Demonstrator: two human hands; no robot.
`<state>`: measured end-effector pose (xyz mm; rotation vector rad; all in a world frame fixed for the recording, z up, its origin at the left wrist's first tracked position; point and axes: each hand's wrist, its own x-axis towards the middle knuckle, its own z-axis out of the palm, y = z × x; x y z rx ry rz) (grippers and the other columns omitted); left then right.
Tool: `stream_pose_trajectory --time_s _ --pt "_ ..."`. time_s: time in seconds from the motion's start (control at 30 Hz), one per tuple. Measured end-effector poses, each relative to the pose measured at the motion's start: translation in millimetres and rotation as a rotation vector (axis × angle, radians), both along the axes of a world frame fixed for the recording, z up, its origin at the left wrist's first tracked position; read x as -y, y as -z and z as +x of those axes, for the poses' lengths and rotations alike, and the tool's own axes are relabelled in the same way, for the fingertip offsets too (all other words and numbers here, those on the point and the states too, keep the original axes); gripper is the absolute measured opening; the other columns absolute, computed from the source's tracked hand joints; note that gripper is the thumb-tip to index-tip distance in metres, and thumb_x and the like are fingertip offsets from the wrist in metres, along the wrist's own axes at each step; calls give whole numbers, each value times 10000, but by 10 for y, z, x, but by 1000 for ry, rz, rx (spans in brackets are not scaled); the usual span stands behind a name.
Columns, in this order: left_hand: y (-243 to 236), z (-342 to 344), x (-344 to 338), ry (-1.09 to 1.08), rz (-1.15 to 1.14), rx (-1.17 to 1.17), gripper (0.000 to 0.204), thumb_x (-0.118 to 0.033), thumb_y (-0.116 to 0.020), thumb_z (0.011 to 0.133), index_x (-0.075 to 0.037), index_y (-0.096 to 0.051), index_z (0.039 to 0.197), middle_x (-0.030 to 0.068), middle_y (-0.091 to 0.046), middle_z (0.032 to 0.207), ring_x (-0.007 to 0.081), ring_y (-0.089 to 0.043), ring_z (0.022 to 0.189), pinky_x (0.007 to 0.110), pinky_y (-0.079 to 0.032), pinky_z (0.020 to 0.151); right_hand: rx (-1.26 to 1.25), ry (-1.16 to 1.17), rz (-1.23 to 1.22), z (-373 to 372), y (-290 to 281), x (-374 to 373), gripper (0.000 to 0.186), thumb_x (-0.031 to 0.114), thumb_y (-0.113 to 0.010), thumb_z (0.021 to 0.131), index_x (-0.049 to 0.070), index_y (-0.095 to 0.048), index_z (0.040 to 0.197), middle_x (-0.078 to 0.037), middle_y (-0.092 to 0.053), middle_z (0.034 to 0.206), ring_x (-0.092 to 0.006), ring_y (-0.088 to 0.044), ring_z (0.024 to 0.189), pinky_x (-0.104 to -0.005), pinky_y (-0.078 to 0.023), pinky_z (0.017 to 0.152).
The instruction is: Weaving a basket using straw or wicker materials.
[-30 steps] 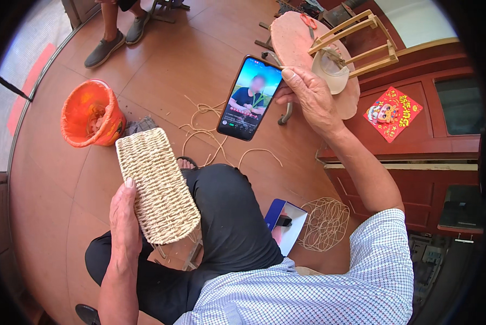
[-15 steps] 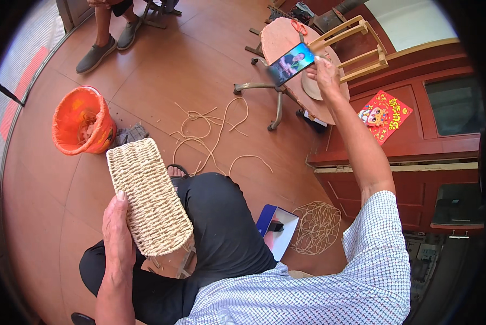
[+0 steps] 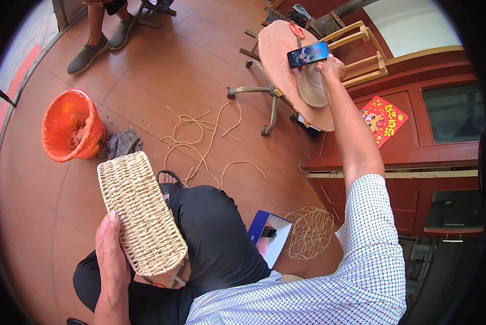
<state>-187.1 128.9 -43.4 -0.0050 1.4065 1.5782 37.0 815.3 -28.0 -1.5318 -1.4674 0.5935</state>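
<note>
Woven basket lies bottom-up across your lap, your left hand flat along its near edge, fingers closed on the rim. Phone sits at the far end of your outstretched arm, pinched by your right hand over the round stool top; it looks to be touching the wood, hard to tell. Tan cap right beside it. Loose cane strands on the floor, orange bucket left, wire frame by your knee.
</note>
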Motion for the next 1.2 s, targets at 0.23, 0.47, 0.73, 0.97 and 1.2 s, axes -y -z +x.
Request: stream_pose_trajectory --time_s 0.23,0.47,0.73,0.97,1.2 --pt "0 1 17 -14 -63 -3 497 -359 -496 1131 39 -576 1418 127 -701 1281 181 -689 1126 331 -541 996 127 50 28 -52 148 -192 358 251 -608 1087 -81 -741 1094 -161 -765 835 -201 -724 611 -307 -579 507" --pt "-6 12 -3 -19 -44 -1 521 -352 -488 1133 48 -549 1461 138 -674 1357 192 -661 1202 339 -505 1059 120 198 71 -30 220 -506 297 262 -644 1029 14 -801 1076 -146 -793 945 -244 -762 805 -363 -598 729" --pt "-11 7 38 -11 -39 8 522 -346 -469 1136 54 -545 1463 138 -666 1372 201 -651 1218 350 -484 1081 160 183 101 -36 256 -515 329 236 -624 1024 -64 -757 1022 -160 -759 787 -211 -724 598 -327 -588 517" --pt "-17 15 41 -18 -64 6 517 -341 -474 1134 50 -541 1466 134 -654 1383 197 -638 1232 357 -473 1091 139 171 67 19 209 -664 313 202 -639 1001 -94 -740 1003 -179 -753 819 -228 -743 619 -326 -605 515" --pt "-95 18 54 -38 -61 8 498 -338 -488 1136 58 -561 1430 137 -665 1360 191 -626 1220 332 -442 1088 179 171 74 -16 301 -613 381 252 -614 1011 -108 -733 966 -179 -754 837 -239 -766 681 -312 -630 552"
